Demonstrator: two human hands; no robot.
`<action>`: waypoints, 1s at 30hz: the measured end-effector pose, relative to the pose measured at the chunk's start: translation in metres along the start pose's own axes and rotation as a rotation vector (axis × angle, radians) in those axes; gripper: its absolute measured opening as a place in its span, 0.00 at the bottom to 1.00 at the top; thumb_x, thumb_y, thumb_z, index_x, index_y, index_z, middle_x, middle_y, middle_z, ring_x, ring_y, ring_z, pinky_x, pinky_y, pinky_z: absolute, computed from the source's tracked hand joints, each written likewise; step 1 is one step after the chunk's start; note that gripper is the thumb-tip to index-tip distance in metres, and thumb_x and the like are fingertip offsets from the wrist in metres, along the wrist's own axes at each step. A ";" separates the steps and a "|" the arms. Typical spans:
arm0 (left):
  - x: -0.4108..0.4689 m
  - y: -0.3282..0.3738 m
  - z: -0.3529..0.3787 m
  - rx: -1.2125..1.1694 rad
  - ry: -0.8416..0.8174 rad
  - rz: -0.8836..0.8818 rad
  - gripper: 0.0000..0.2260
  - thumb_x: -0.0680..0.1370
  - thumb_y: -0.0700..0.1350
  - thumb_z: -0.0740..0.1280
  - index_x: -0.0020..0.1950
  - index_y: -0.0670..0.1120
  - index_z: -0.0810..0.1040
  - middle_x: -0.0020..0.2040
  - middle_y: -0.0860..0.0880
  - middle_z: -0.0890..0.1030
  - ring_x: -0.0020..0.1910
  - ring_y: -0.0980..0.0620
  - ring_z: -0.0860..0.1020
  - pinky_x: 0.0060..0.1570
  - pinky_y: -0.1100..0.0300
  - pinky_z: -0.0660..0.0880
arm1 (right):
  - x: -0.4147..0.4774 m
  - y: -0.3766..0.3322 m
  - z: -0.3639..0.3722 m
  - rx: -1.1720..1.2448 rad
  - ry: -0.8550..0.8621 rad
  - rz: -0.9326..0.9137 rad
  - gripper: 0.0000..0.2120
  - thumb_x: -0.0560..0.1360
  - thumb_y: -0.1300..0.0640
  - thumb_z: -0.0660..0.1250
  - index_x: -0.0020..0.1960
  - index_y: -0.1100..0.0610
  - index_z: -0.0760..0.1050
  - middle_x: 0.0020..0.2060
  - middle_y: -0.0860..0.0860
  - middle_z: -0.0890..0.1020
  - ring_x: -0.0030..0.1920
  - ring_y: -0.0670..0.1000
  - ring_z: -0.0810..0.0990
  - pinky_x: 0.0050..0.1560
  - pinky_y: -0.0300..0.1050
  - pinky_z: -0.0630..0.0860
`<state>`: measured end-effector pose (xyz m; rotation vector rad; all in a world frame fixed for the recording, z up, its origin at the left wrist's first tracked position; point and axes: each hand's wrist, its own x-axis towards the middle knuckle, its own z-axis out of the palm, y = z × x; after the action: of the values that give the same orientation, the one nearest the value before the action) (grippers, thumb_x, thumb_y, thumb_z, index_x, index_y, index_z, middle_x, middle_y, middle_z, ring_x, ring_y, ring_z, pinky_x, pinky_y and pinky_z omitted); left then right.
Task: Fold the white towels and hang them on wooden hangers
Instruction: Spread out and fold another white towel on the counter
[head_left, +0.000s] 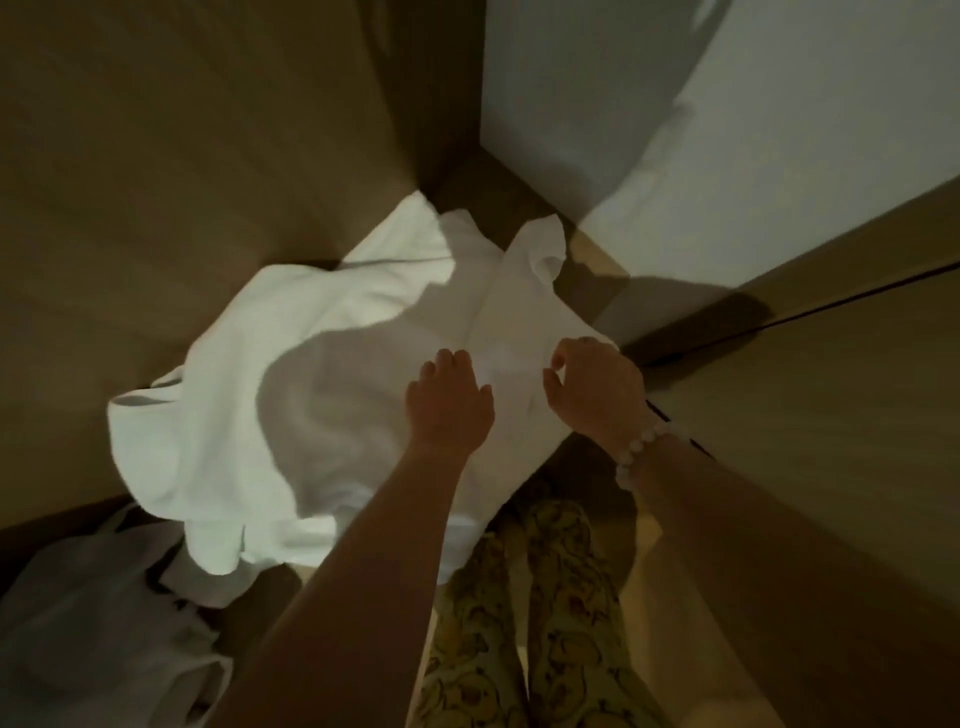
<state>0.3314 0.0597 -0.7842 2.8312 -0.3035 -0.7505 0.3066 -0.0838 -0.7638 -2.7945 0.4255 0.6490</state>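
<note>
A large white towel (291, 374) hangs rumpled in front of me, spreading from the middle of the view down to the left, partly in shadow. My left hand (449, 397) lies on its upper right part with the fingers curled into the cloth. Just to the right, my right hand (595, 387), with a bead bracelet on the wrist, pinches the towel's right edge between thumb and curled fingers. No wooden hanger is in view.
Brown panels (182, 156) close in on the left and at the right (831, 415). A white wall (753, 104) stands at the upper right. A pale plastic bag (88, 613) lies on the floor at the lower left. My patterned trouser legs (545, 623) are below the towel.
</note>
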 end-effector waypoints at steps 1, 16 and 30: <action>0.007 -0.001 0.006 -0.013 -0.001 -0.016 0.17 0.80 0.51 0.59 0.65 0.43 0.68 0.61 0.45 0.71 0.60 0.47 0.72 0.56 0.54 0.69 | 0.011 0.000 0.006 0.006 -0.018 0.019 0.15 0.80 0.50 0.56 0.59 0.58 0.73 0.55 0.54 0.77 0.56 0.55 0.76 0.54 0.48 0.72; 0.054 -0.005 0.044 -0.016 -0.042 -0.133 0.21 0.82 0.59 0.50 0.60 0.45 0.73 0.55 0.43 0.79 0.54 0.42 0.78 0.48 0.54 0.71 | 0.086 -0.017 0.083 0.550 -0.179 0.383 0.20 0.82 0.47 0.52 0.52 0.62 0.73 0.46 0.56 0.79 0.52 0.57 0.77 0.46 0.42 0.65; -0.040 0.017 -0.133 -0.376 0.291 -0.038 0.19 0.81 0.56 0.52 0.46 0.44 0.75 0.49 0.40 0.81 0.51 0.39 0.77 0.47 0.54 0.70 | -0.011 -0.092 -0.110 0.951 0.044 0.103 0.13 0.81 0.58 0.57 0.46 0.65 0.76 0.41 0.57 0.78 0.50 0.59 0.77 0.46 0.41 0.65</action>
<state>0.3621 0.0713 -0.6477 2.5422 -0.0545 -0.3464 0.3705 -0.0285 -0.6477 -1.8884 0.6699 0.2774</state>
